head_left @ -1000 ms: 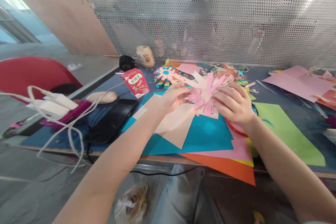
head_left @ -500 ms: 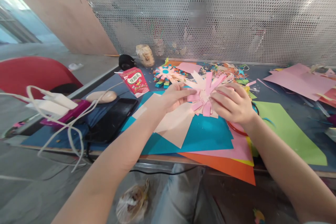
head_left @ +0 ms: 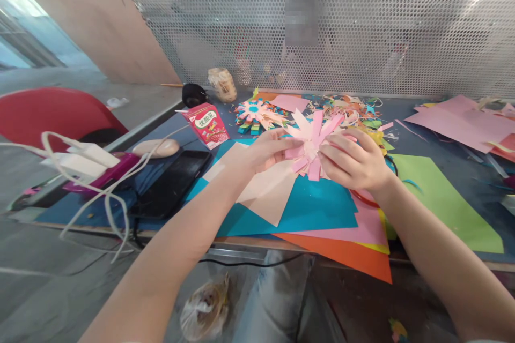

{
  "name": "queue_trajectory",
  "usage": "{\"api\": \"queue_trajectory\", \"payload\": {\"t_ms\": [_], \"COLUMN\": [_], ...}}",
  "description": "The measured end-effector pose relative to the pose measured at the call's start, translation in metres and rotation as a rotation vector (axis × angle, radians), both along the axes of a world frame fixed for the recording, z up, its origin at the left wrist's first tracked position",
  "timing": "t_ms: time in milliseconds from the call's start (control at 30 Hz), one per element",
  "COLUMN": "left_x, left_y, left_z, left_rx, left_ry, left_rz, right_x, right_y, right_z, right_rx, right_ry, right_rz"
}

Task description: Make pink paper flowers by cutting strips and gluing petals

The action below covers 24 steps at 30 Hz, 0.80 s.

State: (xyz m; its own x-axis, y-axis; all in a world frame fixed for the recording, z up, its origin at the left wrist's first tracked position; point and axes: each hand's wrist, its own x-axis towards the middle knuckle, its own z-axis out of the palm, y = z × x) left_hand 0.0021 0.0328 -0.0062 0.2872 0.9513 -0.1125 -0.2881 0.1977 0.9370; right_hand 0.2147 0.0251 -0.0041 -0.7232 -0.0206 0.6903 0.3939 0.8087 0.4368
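Note:
A pink paper flower (head_left: 311,142) made of cut strips is held just above the table between both hands. My left hand (head_left: 269,150) pinches its left side with closed fingers. My right hand (head_left: 354,162) grips its right side, fingers curled round the strips. Under them lie a pale peach sheet (head_left: 267,190) and a blue sheet (head_left: 317,206). A finished multicoloured paper flower (head_left: 254,113) lies farther back on the table.
Orange (head_left: 346,254), pink and green sheets (head_left: 442,201) spread along the front edge. A red drink carton (head_left: 208,125), a black phone (head_left: 171,183), white cables (head_left: 92,171) and a pink device sit left. Paper scraps (head_left: 354,107) pile at the perforated metal screen. A red chair (head_left: 52,112) stands left.
Both hands have lifted the pink flower slightly and turned it a little; the fingers have shifted on its strips. Everything else stays put.

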Motion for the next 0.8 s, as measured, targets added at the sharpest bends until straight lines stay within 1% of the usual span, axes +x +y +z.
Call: {"api": "queue_trajectory", "payload": {"t_ms": [67,200,300,467,533,667,800], "left_x": [0.0,-0.001,-0.003,-0.005,-0.006,-0.007,-0.008], "left_y": [0.001,0.003,0.006,0.008,0.009,0.011,0.012], "left_z": [-0.001,-0.002,-0.003,-0.004,-0.005,-0.007,-0.008], "left_rx": [0.001,0.006,0.008,0.011,0.01,-0.009,-0.004], "left_ry": [-0.007,-0.029,-0.044,-0.081,-0.089,-0.092,-0.075], "left_rz": [0.008,-0.026,-0.054,-0.001,-0.002,-0.021,-0.007], "right_x": [0.0,0.001,0.004,0.007,0.007,0.005,0.006], "right_y": [0.0,0.002,0.005,0.008,0.008,0.007,0.006], "right_z": [0.0,-0.001,-0.001,0.0,0.001,0.003,0.004], "right_rx": [-0.044,0.04,0.069,0.17,0.205,0.224,0.278], "right_ry": [-0.001,-0.023,-0.004,0.044,0.039,0.033,0.013], "right_rz": [-0.006,-0.108,-0.168,-0.141,-0.142,-0.145,-0.151]}}
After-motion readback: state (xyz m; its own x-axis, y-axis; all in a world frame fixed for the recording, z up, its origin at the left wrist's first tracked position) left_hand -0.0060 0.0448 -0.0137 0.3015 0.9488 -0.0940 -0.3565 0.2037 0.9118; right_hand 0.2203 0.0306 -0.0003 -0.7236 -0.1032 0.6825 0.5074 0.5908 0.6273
